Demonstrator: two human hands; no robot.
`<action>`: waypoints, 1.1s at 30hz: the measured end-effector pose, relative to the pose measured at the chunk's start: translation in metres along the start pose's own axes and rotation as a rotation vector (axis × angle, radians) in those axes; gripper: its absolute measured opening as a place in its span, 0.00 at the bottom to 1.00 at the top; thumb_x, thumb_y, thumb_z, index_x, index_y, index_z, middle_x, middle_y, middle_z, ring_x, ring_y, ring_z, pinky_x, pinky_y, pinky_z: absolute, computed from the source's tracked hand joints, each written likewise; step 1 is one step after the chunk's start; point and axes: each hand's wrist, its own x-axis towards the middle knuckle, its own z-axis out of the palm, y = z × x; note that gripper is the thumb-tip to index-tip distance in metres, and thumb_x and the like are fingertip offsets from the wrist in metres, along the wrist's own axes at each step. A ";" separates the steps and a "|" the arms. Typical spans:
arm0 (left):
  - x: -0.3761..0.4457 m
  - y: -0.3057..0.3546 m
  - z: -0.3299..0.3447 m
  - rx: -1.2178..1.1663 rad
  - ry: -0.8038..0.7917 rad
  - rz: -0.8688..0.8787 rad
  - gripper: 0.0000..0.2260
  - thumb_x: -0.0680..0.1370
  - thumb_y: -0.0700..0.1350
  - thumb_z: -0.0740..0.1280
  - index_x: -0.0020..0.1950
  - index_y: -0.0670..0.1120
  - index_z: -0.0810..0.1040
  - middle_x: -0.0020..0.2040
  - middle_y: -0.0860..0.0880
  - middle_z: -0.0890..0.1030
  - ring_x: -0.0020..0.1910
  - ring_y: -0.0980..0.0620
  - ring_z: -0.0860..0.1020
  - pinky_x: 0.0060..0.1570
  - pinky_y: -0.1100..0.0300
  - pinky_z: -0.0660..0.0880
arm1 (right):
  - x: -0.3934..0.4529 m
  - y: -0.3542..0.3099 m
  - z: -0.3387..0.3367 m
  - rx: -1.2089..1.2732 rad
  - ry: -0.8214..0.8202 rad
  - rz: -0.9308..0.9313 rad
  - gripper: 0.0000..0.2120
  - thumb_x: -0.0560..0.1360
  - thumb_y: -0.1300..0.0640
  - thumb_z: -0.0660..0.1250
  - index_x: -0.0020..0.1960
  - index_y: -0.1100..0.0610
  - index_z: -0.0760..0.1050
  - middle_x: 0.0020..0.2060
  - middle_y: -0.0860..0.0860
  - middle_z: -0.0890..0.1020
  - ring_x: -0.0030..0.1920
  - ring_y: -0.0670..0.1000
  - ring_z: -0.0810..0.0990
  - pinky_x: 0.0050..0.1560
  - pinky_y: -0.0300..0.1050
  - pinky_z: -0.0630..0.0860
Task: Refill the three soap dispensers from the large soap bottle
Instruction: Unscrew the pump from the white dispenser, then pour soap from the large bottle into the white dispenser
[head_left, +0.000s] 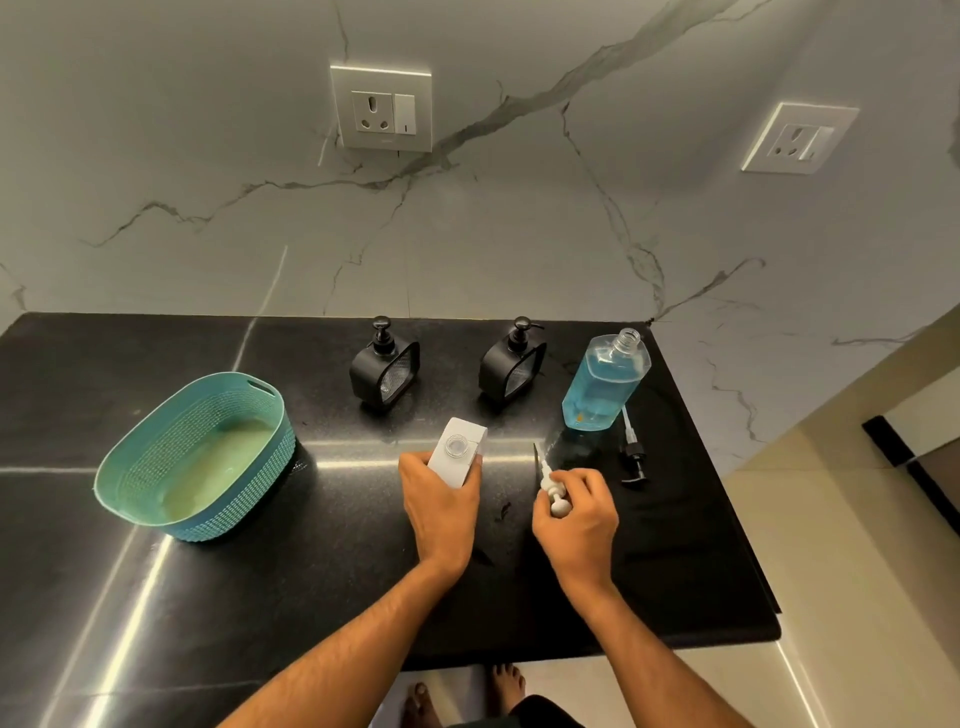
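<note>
left hand grips white dispenser | right hand pinches white pump | counter edge near right

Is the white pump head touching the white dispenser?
Apart. The head view shows bare black counter between the white pump head, held in the right hand, and the white dispenser in the left hand.

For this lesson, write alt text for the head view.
Over a black counter, the left hand grips an open white dispenser while the right hand holds its white pump. Behind stand two black dispensers and an uncapped blue soap bottle.
</note>
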 end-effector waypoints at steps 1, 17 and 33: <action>-0.001 0.000 0.001 0.001 0.002 -0.002 0.26 0.71 0.55 0.81 0.55 0.52 0.67 0.48 0.60 0.70 0.48 0.61 0.75 0.37 0.72 0.72 | -0.004 0.004 0.003 -0.010 -0.010 -0.005 0.13 0.69 0.59 0.76 0.53 0.55 0.82 0.48 0.44 0.75 0.46 0.45 0.77 0.46 0.40 0.78; -0.018 -0.012 0.009 -0.017 -0.026 0.039 0.27 0.74 0.45 0.79 0.69 0.50 0.71 0.60 0.54 0.79 0.57 0.56 0.78 0.46 0.77 0.70 | -0.013 0.016 0.014 -0.075 -0.158 0.033 0.21 0.68 0.60 0.75 0.60 0.56 0.75 0.53 0.47 0.73 0.53 0.46 0.74 0.56 0.37 0.72; -0.006 0.003 0.011 -0.038 0.022 0.100 0.23 0.75 0.45 0.79 0.67 0.49 0.75 0.58 0.57 0.78 0.52 0.60 0.77 0.46 0.81 0.72 | 0.029 0.023 -0.017 0.140 0.045 -0.022 0.21 0.71 0.56 0.77 0.61 0.52 0.75 0.53 0.44 0.75 0.53 0.46 0.77 0.52 0.36 0.76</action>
